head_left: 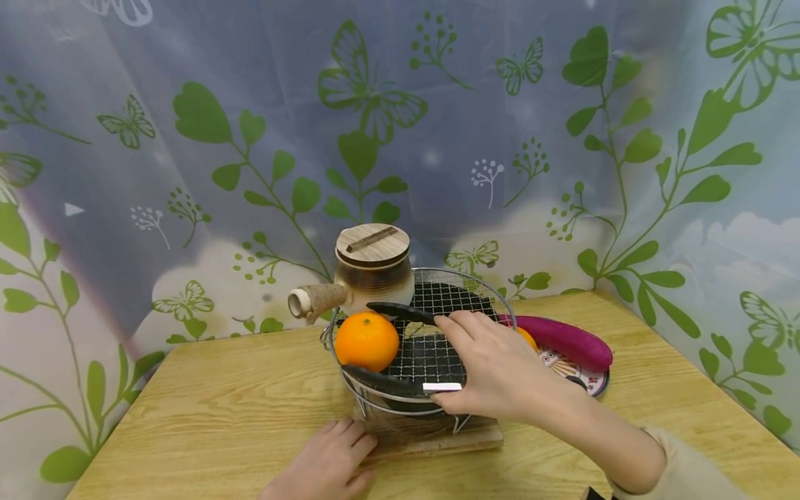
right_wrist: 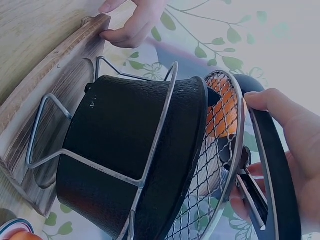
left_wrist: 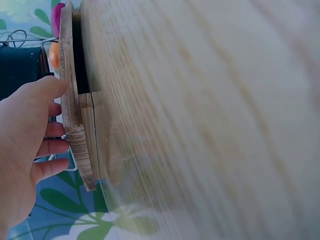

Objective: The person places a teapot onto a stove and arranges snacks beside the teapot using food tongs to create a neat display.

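My right hand grips a pair of black tongs, thumb on one arm and fingers on the other. The arms of the tongs reach to either side of an orange at the left of a round wire grill mesh. Under the mesh, in the right wrist view, sits a black stove bowl in a metal wire stand. The stand rests on a wooden board. At the board's near-left corner lies my left hand; its fingers touch the edge.
A side-handled clay pot with a wooden lid stands on the mesh's back left. Right of the stove, a long purple eggplant lies over a patterned plate, beside another orange. A printed cloth hangs behind the table.
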{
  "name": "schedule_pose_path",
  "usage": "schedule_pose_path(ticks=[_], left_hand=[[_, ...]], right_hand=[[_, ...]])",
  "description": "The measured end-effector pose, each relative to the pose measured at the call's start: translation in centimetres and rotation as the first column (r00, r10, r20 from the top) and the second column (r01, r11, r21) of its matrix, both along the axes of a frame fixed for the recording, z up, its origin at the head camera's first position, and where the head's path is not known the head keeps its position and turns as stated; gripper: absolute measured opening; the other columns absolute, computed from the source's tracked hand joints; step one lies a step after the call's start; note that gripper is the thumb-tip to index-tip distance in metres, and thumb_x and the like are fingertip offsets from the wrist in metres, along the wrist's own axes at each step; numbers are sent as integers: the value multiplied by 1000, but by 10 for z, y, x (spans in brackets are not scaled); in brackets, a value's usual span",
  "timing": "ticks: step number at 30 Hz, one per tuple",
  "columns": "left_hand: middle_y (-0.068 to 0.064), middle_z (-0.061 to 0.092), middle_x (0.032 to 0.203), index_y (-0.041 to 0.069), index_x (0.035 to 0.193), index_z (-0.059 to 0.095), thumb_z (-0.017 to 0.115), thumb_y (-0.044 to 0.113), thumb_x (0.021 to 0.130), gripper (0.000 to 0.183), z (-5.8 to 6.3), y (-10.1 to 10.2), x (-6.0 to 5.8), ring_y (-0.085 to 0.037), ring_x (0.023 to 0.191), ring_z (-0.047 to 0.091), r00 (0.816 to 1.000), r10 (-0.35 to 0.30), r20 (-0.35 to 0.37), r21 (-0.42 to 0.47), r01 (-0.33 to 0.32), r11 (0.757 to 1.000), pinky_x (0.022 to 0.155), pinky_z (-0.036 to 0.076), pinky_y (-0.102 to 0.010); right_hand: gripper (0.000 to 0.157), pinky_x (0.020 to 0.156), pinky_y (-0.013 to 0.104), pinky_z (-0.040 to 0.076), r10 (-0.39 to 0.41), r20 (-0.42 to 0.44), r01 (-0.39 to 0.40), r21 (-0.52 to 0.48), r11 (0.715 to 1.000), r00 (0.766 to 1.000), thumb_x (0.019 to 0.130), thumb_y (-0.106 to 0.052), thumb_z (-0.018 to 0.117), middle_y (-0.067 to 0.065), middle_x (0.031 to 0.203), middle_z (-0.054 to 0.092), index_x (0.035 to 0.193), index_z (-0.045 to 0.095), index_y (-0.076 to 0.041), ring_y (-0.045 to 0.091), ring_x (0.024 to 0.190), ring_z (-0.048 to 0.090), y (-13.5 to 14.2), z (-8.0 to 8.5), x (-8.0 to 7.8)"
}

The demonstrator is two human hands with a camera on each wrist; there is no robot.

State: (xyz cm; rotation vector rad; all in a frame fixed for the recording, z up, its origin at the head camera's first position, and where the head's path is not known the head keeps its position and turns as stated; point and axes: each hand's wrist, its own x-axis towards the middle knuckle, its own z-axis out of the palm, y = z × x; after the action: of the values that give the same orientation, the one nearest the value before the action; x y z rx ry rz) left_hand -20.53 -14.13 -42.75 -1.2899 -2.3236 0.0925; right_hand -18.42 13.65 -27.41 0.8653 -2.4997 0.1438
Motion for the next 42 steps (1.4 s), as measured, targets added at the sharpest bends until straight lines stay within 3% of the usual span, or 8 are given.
schedule_pose_path(ticks=[8,16,20,27,36,42], left_hand=[[0,56,90,14,92,61,67,37,78,27,-1,0,0,-16,83,52,1000,0,-8,0,0,1000,74,45,-32],[0,56,90,15,93,60,67,37,79,27,-2,0,-2,-16,84,52,1000,4,5,-15,-4,1000,74,45,-31],[0,56,90,15,93,60,67,38,79,27,-2,0,-2,-16,83,52,1000,4,-2,-23,-4,1000,73,45,-31],[0,56,91,15,94,61,66,38,80,27,-1,0,-1,-16,84,52,1000,12,25,-28,-11,1000,73,46,-31],[0,56,90,15,93,61,67,36,78,27,0,1,-1,-17,85,53,1000,1,-1,-8,-1,1000,74,46,-32],[-1,56,92,15,94,60,66,36,79,26,0,1,0,-18,86,53,1000,12,26,-9,-12,1000,75,47,-33]], right_hand=[[90,77,41,50,-11,6,11,-15,1000,1000,63,-54,72,13,121,52,130,47,0,27,105,53,3,-1,2],[93,78,41,50,-19,-42,18,-27,999,999,61,-56,74,14,120,52,130,47,0,29,103,55,9,-4,3],[92,78,40,50,-3,-108,-1,-32,999,994,60,-56,75,14,117,54,127,49,1,28,100,55,11,-7,4],[88,81,39,49,35,-263,-40,-15,999,964,58,-54,75,15,110,56,121,53,3,29,96,56,14,-8,8],[89,76,41,45,29,-329,-40,-26,999,944,54,-52,76,15,106,56,119,53,5,30,93,54,21,-10,12],[90,78,44,45,34,-344,-57,-58,997,938,52,-48,78,17,105,56,118,52,7,32,93,54,32,-11,14]])
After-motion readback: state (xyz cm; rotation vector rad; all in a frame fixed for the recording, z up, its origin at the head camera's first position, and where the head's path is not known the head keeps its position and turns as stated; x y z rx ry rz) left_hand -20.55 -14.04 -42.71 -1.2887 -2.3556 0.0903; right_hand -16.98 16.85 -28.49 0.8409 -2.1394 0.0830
